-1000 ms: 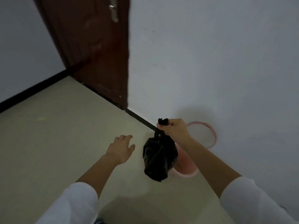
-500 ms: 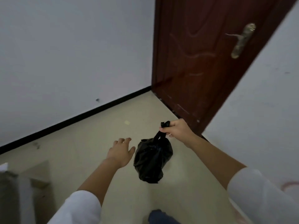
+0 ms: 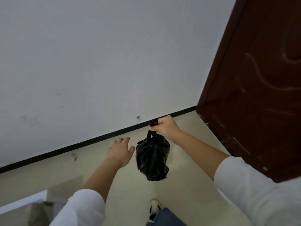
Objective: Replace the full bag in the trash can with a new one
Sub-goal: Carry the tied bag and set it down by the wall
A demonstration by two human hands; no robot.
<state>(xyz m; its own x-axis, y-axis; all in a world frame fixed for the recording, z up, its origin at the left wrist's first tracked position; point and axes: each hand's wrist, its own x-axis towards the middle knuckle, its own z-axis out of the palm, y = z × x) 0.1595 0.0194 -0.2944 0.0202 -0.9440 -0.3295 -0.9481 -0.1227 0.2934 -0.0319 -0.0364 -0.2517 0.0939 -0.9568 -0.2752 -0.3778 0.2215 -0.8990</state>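
A full black trash bag (image 3: pixel 152 159), tied at the top, hangs in the air above the beige floor. My right hand (image 3: pixel 165 127) is closed around its knotted neck and carries it. My left hand (image 3: pixel 121 151) floats just left of the bag with fingers spread, apart from it and holding nothing. The trash can is out of view.
A white wall with a black baseboard (image 3: pixel 91 141) runs ahead. A dark brown door (image 3: pixel 254 95) stands on the right. A pale box-like object (image 3: pixel 37 204) sits at the lower left. My shoe (image 3: pixel 154 207) shows at the bottom.
The view has swung left, away from the pink trash can, which has left the frame. The door has slid to the right edge. My right hand still carries the bag.
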